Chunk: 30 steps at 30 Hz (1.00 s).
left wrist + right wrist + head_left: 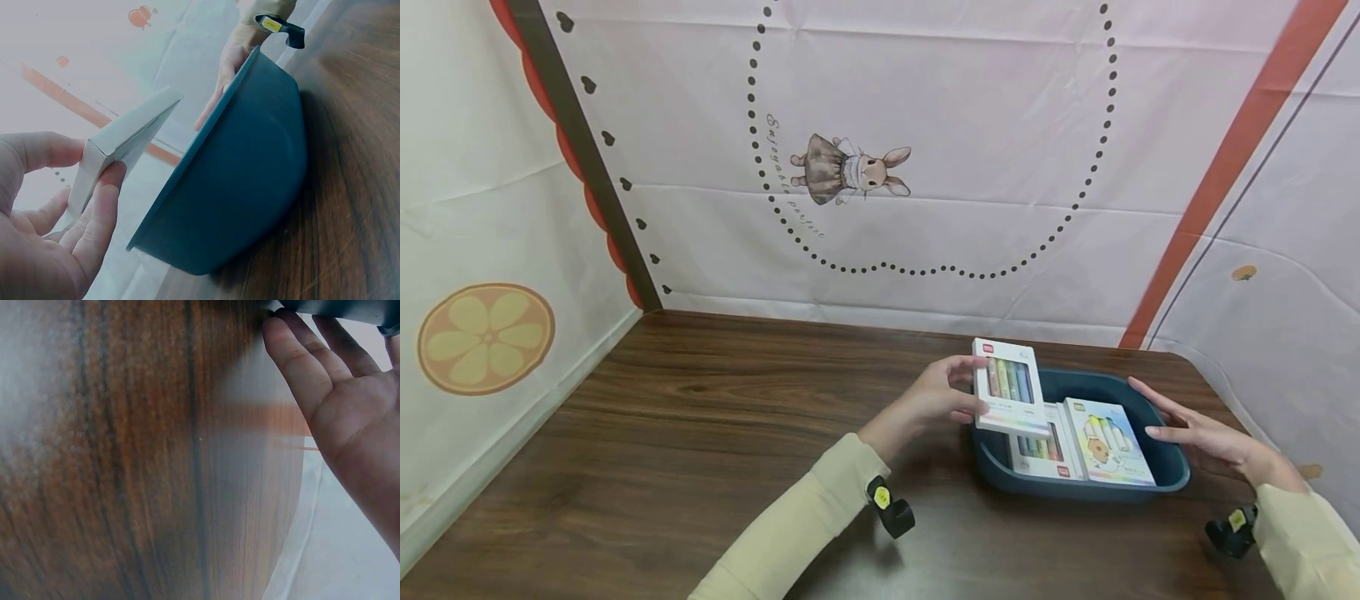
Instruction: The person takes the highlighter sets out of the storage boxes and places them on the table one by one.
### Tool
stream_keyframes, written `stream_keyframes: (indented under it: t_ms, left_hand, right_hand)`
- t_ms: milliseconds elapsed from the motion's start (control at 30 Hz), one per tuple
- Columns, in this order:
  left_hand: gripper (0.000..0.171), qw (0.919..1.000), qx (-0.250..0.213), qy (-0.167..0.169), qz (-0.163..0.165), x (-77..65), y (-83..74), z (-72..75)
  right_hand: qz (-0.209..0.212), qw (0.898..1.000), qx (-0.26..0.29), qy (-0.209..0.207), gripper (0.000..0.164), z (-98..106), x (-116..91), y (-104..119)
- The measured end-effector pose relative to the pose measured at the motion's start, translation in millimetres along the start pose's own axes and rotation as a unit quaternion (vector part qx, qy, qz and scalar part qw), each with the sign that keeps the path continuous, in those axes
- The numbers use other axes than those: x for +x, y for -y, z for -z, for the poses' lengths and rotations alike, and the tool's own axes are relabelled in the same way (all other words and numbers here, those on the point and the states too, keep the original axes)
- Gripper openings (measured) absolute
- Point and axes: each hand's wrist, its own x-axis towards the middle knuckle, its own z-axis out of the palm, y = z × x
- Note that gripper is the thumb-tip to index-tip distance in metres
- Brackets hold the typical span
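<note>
Left hand (934,393) is pinching a white box (1009,388) by its left edge, and we're watching a job that is looking part-way through! Behind it all, a printed cloth (962,83) is hanging as the backdrop, and below that the dark wooden counter (625,458) is stretching across the scene. Over on its right side, a blue basin (1097,495) is sitting upright, and the right hand (1221,446) is resting at its right end, fingers lying fairly straight and touching the rim, apparently steadying it.

Now, the count so far: two boxes are lying face up inside that basin, side by side. An illustrated box (1108,442) is taking the right-hand spot, and just beside it a windowed box (1041,454) is lying partly hidden under the raised one from the head view. Whether anything more is lying beneath them, we're not seeing.

So the white box is the one item unsettled: it's tilting in the air above the basin's left part, its window showing coloured sticks (1009,379). In the left wrist view it's hanging apart from the rim. Which way it's travelling, these views aren't showing; setting it down is the piece remaining.
</note>
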Motion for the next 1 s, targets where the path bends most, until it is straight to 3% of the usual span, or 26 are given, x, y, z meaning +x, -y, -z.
stream_keyframes:
  t_ms: [267,1000]
  left_hand:
    - [0.06,0.9994,-0.033,-0.004,-0.009,-2.5,0.4,15.6]
    - [0.066,0.9983,-0.044,-0.018,-0.034,-16.7,-2.3,67.4]
  right_hand:
    - [0.002,1.0,-0.003,0.001,0.075,0,-2,0]
    - [-0.002,1.0,0.004,0.001,0.075,0,0,-1]
